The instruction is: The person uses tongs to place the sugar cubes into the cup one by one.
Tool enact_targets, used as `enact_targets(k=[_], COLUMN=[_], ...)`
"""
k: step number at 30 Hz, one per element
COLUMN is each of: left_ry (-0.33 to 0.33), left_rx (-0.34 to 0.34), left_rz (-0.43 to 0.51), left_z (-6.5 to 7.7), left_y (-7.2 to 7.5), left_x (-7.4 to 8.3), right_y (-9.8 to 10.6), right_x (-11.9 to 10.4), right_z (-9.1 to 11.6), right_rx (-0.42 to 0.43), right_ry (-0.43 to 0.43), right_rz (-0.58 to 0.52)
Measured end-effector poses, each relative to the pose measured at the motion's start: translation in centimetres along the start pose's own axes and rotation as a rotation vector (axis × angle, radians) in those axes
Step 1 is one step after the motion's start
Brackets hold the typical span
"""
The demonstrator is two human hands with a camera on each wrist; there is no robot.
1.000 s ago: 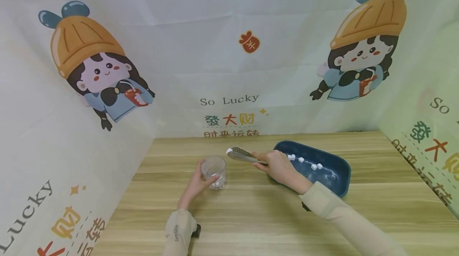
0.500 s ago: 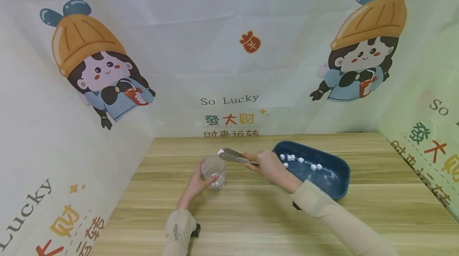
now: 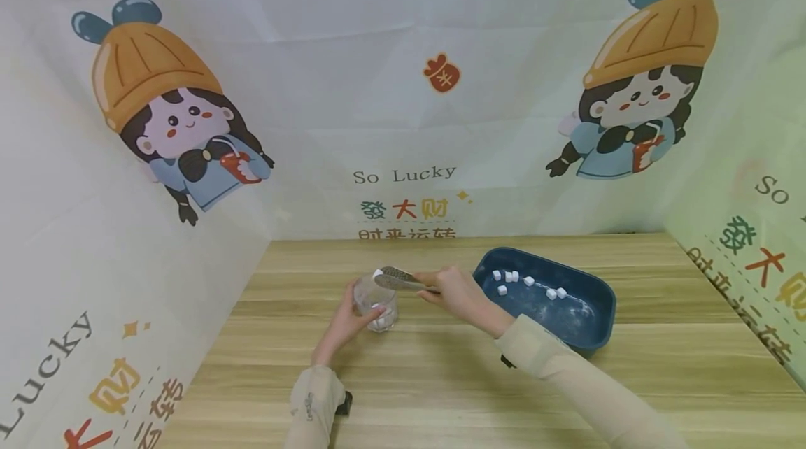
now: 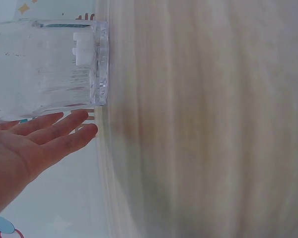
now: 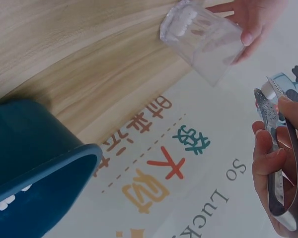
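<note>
Near the middle of the table, my left hand (image 3: pixel 343 326) grips a clear drinking glass (image 3: pixel 380 303), thumb on the near side. The glass stands upright with a few white cubes (image 4: pixel 83 48) at its bottom. My right hand (image 3: pixel 466 301) holds metal tongs (image 5: pixel 288 158) squeezed together, pointing left. Their perforated tips pinch one small white cube (image 3: pixel 378 273), which overlaps the glass's mouth in the head view. The right wrist view shows the cube (image 5: pixel 268 90) between the tips, above the level of the glass's rim.
To the right on the wooden table (image 3: pixel 441 393) sits a dark blue tray (image 3: pixel 582 330), partly behind the right forearm. Several white cubes (image 3: pixel 529 281) lie scattered along its far side. A printed cloth (image 3: pixel 403 99) hangs behind and at both sides of the table.
My right hand has moved left from beside the tray, bringing the tongs and their cube from right of the glass to over its mouth. The left hand and glass have stayed in place.
</note>
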State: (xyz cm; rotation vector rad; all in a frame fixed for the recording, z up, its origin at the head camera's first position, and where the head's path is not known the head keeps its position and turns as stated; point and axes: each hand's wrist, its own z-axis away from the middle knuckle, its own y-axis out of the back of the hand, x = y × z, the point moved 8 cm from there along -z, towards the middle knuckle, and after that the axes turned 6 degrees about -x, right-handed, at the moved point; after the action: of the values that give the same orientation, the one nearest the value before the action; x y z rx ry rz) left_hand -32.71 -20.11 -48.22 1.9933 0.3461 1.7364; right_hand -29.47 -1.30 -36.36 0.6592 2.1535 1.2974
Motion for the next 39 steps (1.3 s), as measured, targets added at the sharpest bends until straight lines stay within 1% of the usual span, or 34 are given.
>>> enact_targets(k=[4, 7, 11, 20, 25, 33, 39], left_ry=[-0.011, 0.001, 0.016, 0.011, 0.014, 0.014, 0.023], left_rx=[-0.007, -0.013, -0.02, -0.01, -0.014, -0.012, -0.013], left_rz=[0.017, 0.017, 0.022, 0.002, -0.009, -0.012, -0.022], left_z=[0.0, 0.1, 0.1, 0.1, 0.1, 0.0, 0.0], left_y=[0.0, 0.0, 0.0, 0.0, 0.0, 0.1, 0.1], left_x=[0.2, 0.2, 0.1, 0.1, 0.0, 0.1, 0.1], right_y=[-0.4, -0.7, -1.0, -1.1, -1.3, -1.3, -1.2], right_x=[-0.3, -0.3, -0.3, -0.4, -0.3, -0.1, -0.1], right_z=[-0.2, -0.3, -0.4, -0.4, -0.3, -0.2, -0.1], right_rx=[-0.008, -0.024, -0.039, -0.056, -0.079, -0.09, -0.087], right_ry=[0.016, 0.012, 0.005, -0.002, -0.02, -0.025, -0.025], right_rz=[-0.016, -0.026, -0.01, -0.001, -0.025, -0.052, -0.04])
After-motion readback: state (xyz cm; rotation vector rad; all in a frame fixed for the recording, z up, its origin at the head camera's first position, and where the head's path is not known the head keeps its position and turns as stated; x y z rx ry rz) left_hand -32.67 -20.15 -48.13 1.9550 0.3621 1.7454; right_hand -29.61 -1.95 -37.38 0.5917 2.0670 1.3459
